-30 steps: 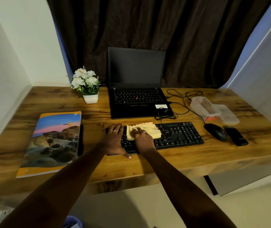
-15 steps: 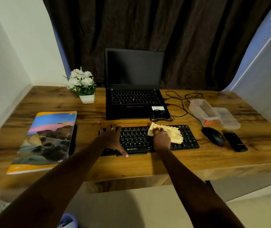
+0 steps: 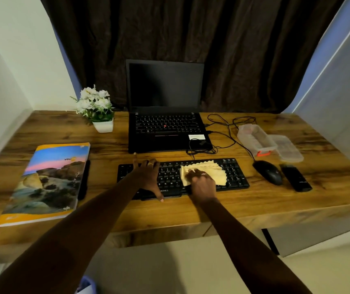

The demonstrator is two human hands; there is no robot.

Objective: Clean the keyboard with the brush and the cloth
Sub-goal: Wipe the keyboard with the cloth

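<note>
This looks like the wiping step. The right hand (image 3: 202, 184) bears on the yellow cloth (image 3: 211, 169), which lies over the right-middle keys of the keyboard (image 3: 236, 177). Its fingers are bent onto it; pinching or only pressing, I can't tell. The left hand (image 3: 146, 177) lies flat, fingers spread, steadying the left keys. Next, I'd guess, comes an even sweep across the bare keys.

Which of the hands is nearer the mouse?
Right. The right hand holds the cloth on the keyboard, left of the mouse; the left hand rests farther left.
</note>
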